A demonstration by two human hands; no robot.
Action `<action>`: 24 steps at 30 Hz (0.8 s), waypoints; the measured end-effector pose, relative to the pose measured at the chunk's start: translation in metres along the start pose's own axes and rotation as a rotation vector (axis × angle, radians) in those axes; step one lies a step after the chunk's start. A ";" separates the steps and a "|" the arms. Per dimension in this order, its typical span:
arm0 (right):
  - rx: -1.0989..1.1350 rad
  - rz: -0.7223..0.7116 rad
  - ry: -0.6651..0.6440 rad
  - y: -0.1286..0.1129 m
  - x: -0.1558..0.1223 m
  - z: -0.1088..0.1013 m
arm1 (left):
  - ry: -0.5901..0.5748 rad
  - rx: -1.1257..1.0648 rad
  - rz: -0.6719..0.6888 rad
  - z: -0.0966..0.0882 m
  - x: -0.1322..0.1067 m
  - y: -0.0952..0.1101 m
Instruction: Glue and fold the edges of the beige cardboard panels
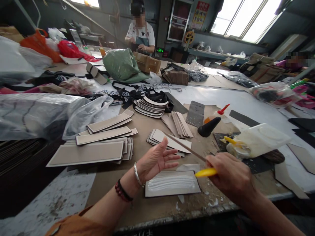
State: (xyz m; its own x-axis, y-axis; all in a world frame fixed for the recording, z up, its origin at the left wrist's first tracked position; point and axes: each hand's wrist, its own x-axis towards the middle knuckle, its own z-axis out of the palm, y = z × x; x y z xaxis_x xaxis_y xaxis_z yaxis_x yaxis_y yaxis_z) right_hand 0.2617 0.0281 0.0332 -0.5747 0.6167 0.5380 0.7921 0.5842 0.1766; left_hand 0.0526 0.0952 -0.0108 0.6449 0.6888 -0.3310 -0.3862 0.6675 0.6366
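Note:
My left hand (pixel 157 160) is open, palm up with fingers spread and nothing in it, over the far left part of a light panel (pixel 173 184). Ridged streaks of white paste, like glue, cover that panel's middle. My right hand (pixel 228 175) is closed around a yellow tool (pixel 206 172), whose rounded end points left above the panel's right corner. From the same hand a thin brown strip (pixel 185 147), seen edge-on, reaches up toward my left thumb. A small stack of light panels (pixel 157 136) lies behind my hands.
More panels (pixel 91 152) are piled at left, and curved pieces (pixel 151 107) behind. At right are a black cone (pixel 209 127), a red-tipped nozzle (pixel 223 109) and a whitish container (pixel 261 141) with a yellow handle. A co-worker (pixel 141 36) stands across the table.

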 end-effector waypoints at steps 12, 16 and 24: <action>0.151 -0.004 -0.128 -0.060 -0.011 -0.008 | 0.324 -0.102 0.325 0.007 -0.048 -0.043; -0.020 0.113 -0.207 -0.067 -0.014 -0.002 | 0.275 -0.105 0.342 0.024 -0.056 -0.063; -0.049 0.199 -0.399 -0.063 -0.037 -0.011 | 0.200 0.271 0.362 0.017 -0.075 -0.089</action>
State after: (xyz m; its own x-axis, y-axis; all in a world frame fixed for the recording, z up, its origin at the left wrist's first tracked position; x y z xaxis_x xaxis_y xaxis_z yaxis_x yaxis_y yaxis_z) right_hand 0.2350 -0.0371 0.0116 -0.4370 0.8752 0.2073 0.8985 0.4140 0.1460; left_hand 0.0504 -0.0209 -0.0309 0.3517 0.9213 -0.1656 -0.3592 0.2962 0.8850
